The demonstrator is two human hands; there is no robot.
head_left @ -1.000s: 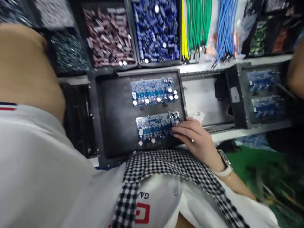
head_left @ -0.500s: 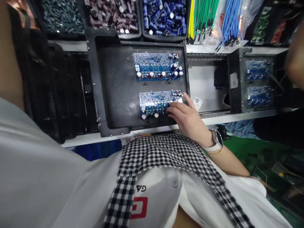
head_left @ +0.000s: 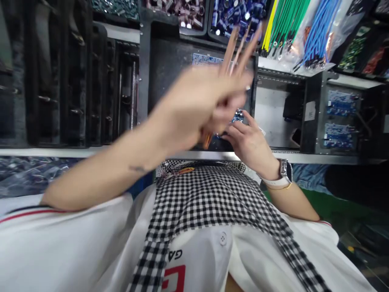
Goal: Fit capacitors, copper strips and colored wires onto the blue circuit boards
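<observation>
My left hand (head_left: 212, 97), smeared by motion, passes over the black tray, its fingers closed around several thin copper-coloured strips (head_left: 244, 52). Their ends stick out above the hand and also below it. My right hand (head_left: 247, 138), with a watch on its wrist, lies low at the right side of the tray. Its fingers are bent onto the right end of a blue circuit board (head_left: 238, 116); one finger reaches up beside the edge. Most of that board is hidden behind my left hand. A second circuit board (head_left: 206, 59) shows only its upper left part.
The black tray (head_left: 145, 61) sits on a rail track. Bins of brown capacitors (head_left: 188, 14) and blue capacitors (head_left: 225, 18) stand behind, beside green wires (head_left: 290, 24) and blue wires (head_left: 322, 32). Another tray (head_left: 317, 93) with circuit boards is at right; black trays (head_left: 60, 81) stand upright at left.
My left hand has come into view from the left with copper-coloured strips and now covers the boards. My right hand stays at the lower board. The view has shifted left.
</observation>
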